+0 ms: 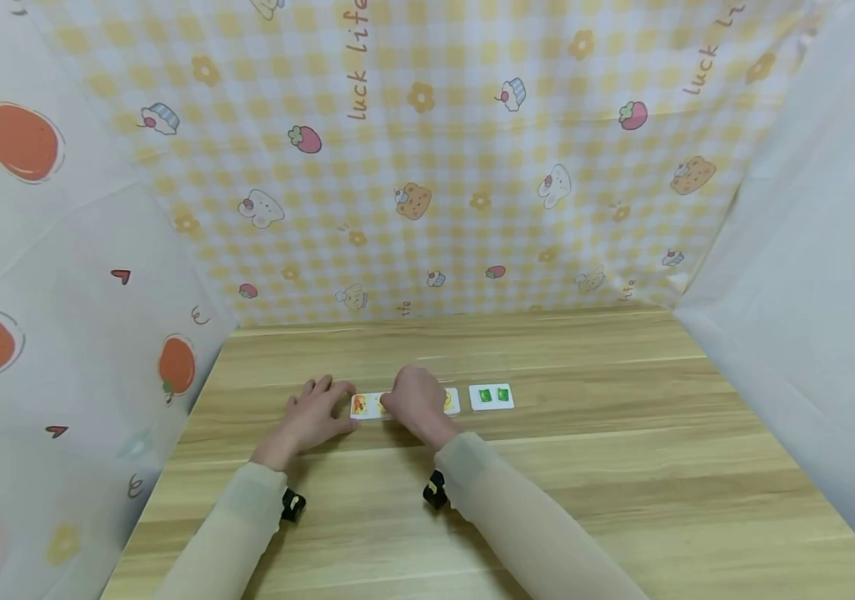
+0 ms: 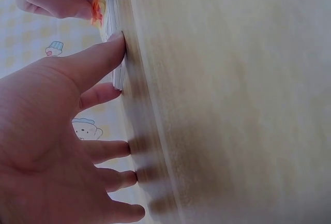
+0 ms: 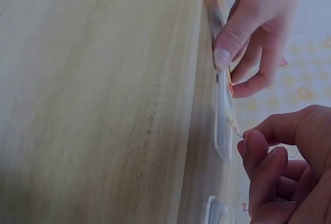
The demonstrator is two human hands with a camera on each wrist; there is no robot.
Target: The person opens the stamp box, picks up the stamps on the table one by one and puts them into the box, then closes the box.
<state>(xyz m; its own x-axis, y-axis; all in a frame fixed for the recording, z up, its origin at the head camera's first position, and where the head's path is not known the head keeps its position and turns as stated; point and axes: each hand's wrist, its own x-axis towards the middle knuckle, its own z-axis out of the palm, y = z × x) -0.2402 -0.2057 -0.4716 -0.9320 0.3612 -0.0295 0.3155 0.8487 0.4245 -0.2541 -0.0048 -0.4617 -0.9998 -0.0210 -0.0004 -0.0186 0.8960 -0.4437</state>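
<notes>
A long white picture card point(image 1: 365, 406) with orange and yellow pictures lies on the wooden table; my right hand covers its middle in the head view. My left hand point(image 1: 315, 415) holds the left end by its edges, thumb on the near side and index finger on the far side. Its other fingertips touch the wood. Over the card, my right hand point(image 1: 418, 404) pinches a small thin orange-and-yellow piece point(image 2: 96, 9) between thumb and index finger. In the right wrist view, this piece point(image 3: 237, 129) stands up from the card, and the remaining fingers are curled in.
To the right of the long card lies a shorter white card point(image 1: 491, 397) with two green squares. Behind the table point(image 1: 622, 467) hangs a yellow checked cloth point(image 1: 472, 167). Pale cloths close off the left and right sides.
</notes>
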